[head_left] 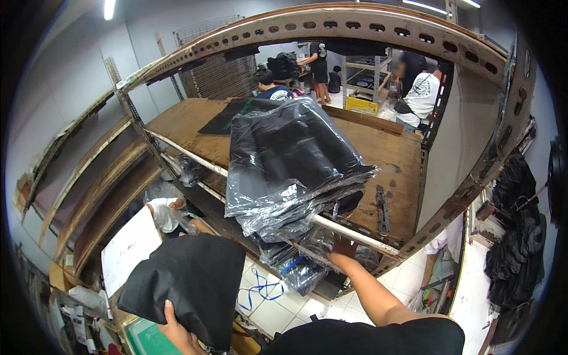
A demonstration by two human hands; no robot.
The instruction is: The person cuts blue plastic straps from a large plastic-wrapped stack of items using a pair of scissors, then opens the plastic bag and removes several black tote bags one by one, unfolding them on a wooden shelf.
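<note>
My left hand [179, 333] grips the lower edge of a black fabric piece [189, 278], thumb on top and the other fingers beneath it. The piece hangs broad and slightly bent at the lower left. My right hand [342, 251] reaches to the shelf's front, against clear plastic wrapping below the white rail [355, 234]; its fingers are mostly hidden. Above it, a stack of black goods in clear plastic bags [290, 160] lies on the wooden shelf board and overhangs the rail. More plastic-wrapped black packs [296, 272] sit under the stack.
A perforated metal shelf frame [331, 25] arches over the wooden board [378, 154]. A flat black sheet [228, 118] lies behind the stack. A white board [131, 251] and green panel [151, 337] stand lower left. Blue strap [260, 290] lies on the tiles. Several people work beyond.
</note>
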